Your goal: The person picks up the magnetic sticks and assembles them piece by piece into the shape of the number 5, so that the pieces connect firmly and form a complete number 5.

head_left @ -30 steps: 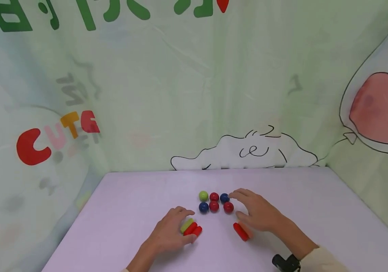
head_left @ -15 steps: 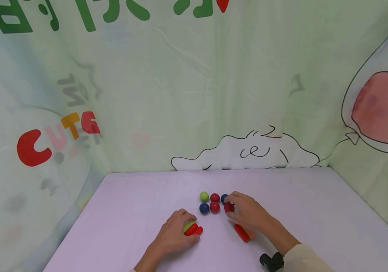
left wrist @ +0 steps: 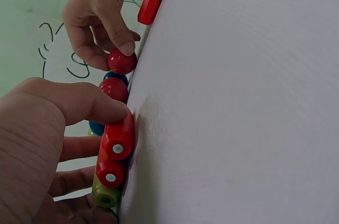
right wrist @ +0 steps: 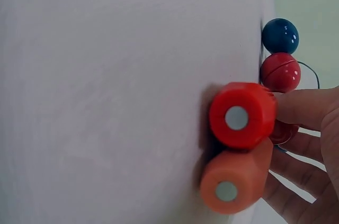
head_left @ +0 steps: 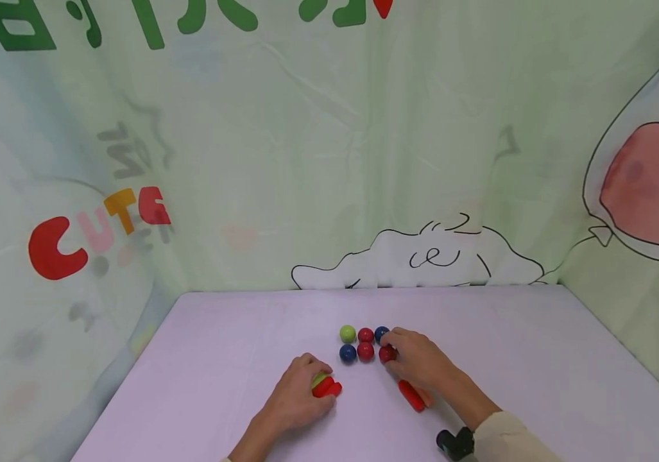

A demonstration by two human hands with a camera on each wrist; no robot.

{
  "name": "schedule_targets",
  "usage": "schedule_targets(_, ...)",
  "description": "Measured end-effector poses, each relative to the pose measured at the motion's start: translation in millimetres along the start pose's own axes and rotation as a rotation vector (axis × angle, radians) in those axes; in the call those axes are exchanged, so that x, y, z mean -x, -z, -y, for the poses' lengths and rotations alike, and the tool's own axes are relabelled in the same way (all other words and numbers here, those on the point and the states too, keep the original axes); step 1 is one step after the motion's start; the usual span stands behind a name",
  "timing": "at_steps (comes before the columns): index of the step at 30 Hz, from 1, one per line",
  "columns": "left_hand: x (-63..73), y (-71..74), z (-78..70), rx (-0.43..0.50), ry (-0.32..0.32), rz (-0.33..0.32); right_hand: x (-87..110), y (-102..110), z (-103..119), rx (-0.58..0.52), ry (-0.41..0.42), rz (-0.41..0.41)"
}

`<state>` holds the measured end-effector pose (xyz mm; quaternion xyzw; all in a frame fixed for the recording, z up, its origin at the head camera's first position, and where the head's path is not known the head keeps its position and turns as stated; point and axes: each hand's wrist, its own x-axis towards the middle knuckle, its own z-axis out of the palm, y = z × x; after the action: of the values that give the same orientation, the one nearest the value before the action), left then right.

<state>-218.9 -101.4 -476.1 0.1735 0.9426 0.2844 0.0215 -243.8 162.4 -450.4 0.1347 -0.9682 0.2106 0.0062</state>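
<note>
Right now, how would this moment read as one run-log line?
left hand: gripping two red rods, green rod | right hand: pinching rightmost red ball | nearby: orange rod

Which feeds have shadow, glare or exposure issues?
Head: fairly even light, soft shadow below the left hand. Left wrist: dimmer overall, dark shadow band on the table beside the red sticks. Right wrist: small glare spots on the blue ball, shadow beside the orange stick.
</note>
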Motion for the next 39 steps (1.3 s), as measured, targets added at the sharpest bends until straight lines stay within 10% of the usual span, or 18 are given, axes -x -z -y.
schedule_targets(39, -1.1, 2.5, -7.0, -0.036, 0.025, 0.039, 22.7, -1.3, 18.4, -0.177, -0.017, -0.042)
